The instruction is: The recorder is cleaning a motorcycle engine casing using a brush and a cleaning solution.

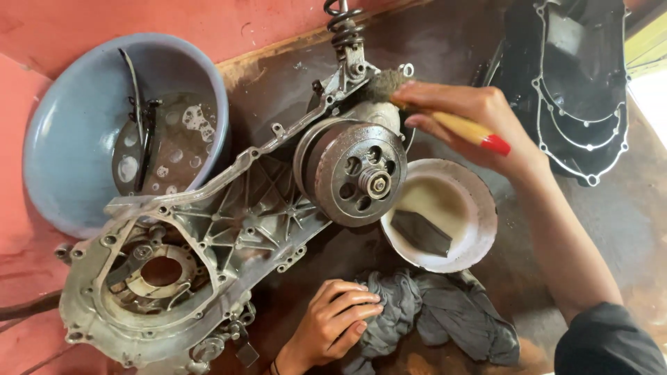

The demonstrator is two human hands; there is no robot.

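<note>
1. At the upper left of the frame sits a grey-blue plastic basin (62, 132) with dirty, soapy liquid and a dark part lying in it.
2. Across the left and centre lies a grimy aluminium engine casing (229, 222), running diagonally from lower left to upper centre, with a round clutch drum (356, 173) at its upper end.
3. At the bottom centre the left hand (333, 323) rests on the floor, fingers curled loosely, fingertips touching a crumpled grey rag (434, 316); it grips nothing.
4. Right of the drum stands a white bowl (479, 222) of cloudy liquid.
5. At the upper centre-right the right hand (472, 118) is closed around a yellow-handled brush (472, 130), bristles pressed to the casing just above the drum.
6. At the upper right lies a black cover (577, 83).
</note>
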